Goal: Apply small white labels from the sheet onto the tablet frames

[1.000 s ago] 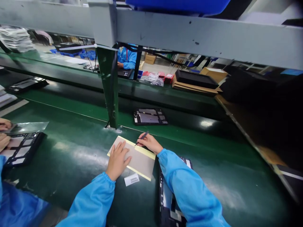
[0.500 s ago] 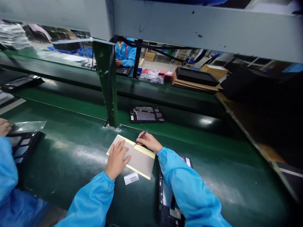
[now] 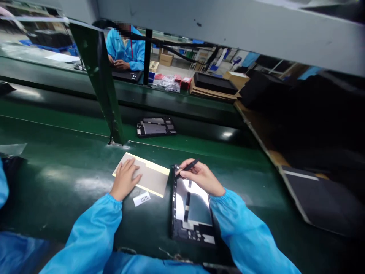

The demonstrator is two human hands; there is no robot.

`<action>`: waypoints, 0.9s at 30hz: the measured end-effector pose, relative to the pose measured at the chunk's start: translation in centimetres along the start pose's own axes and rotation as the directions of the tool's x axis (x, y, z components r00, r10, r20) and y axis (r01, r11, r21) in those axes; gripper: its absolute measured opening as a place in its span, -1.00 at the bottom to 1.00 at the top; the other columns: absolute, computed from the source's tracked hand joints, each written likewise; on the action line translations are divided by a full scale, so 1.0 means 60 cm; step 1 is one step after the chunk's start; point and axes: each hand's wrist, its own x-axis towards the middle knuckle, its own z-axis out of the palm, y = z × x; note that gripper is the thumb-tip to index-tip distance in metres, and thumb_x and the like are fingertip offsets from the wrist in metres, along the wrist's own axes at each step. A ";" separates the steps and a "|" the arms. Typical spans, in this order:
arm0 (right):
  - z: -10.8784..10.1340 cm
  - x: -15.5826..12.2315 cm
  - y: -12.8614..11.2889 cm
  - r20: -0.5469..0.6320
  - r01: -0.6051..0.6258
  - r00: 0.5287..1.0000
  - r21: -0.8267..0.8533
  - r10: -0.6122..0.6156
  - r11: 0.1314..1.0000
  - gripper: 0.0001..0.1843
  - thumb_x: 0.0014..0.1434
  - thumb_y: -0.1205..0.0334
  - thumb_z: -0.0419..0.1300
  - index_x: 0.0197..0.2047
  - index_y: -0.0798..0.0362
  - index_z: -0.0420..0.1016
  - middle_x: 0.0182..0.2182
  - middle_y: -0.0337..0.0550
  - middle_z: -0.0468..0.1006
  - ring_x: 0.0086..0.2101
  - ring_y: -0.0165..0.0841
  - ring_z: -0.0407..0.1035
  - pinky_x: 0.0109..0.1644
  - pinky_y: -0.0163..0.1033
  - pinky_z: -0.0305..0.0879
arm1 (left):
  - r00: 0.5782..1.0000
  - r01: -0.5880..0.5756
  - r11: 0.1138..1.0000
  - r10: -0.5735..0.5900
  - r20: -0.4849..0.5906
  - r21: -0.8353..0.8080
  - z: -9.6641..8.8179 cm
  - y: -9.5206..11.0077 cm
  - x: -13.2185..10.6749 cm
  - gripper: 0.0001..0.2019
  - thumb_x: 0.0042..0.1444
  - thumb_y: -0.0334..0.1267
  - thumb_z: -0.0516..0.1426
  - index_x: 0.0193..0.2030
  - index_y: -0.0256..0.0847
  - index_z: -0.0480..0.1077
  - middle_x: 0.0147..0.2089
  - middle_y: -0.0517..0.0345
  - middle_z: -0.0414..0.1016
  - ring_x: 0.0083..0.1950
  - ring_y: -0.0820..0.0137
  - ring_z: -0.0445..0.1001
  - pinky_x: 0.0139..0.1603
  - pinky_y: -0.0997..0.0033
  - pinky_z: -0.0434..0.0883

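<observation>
My left hand [image 3: 126,179] lies with fingers spread on a beige sheet [image 3: 154,178] with pale yellow strips along its long edges. Pinched in my right hand [image 3: 201,177] is a pair of dark tweezers [image 3: 191,164], tip pointing down at the top left corner of an opened tablet [image 3: 196,207]. Its silvery inside, with a dark ribbon strip, faces up. Whether the tips hold anything is too small to tell. A small white label sheet [image 3: 142,198] with dark marks sits just below the beige sheet.
Another opened tablet [image 3: 156,126] lies beyond a green post [image 3: 99,83]. A grey beam [image 3: 171,26] crosses overhead. Across the bench, a person in blue [image 3: 125,49] works near plastic bags [image 3: 168,83] and a black tray [image 3: 215,83]. A co-worker's sleeve [image 3: 3,186] shows at left.
My right hand has moved with the tweezers from the beige sheet's upper strip to the tablet's top corner. My left hand stays on the sheet. The view has shifted right.
</observation>
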 end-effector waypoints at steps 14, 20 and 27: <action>0.134 0.202 0.131 -0.058 -0.105 0.992 0.169 0.116 0.980 -0.59 -0.11 0.10 0.51 -0.35 0.02 0.38 -0.54 -0.30 0.54 -0.49 -0.36 0.55 -0.39 -0.29 0.53 | 1.000 -0.013 0.995 0.013 0.006 0.095 0.007 0.003 -0.001 -0.55 0.25 -0.16 0.11 0.27 -0.07 0.40 0.43 -0.04 0.24 0.45 0.03 0.18 0.43 -0.19 0.07; 0.119 0.195 0.147 -0.020 -0.117 0.992 0.150 0.121 0.982 -0.58 -0.11 0.10 0.52 -0.34 0.01 0.38 -0.49 -0.25 0.57 -0.43 -0.29 0.57 -0.32 -0.21 0.57 | 1.000 -0.009 0.997 0.008 0.007 0.071 0.010 0.003 -0.002 -0.55 0.25 -0.15 0.12 0.28 -0.03 0.39 0.45 0.00 0.22 0.46 0.04 0.16 0.45 -0.19 0.04; 0.129 0.192 0.131 -0.026 -0.081 0.996 0.167 0.086 0.983 -0.50 -0.21 -0.02 0.55 -0.37 0.03 0.39 -0.52 -0.25 0.56 -0.49 -0.33 0.55 -0.39 -0.26 0.53 | 1.000 -0.009 0.998 0.009 0.009 0.061 0.010 0.007 -0.003 -0.55 0.24 -0.16 0.13 0.27 -0.03 0.40 0.44 0.00 0.22 0.45 0.03 0.17 0.45 -0.18 0.04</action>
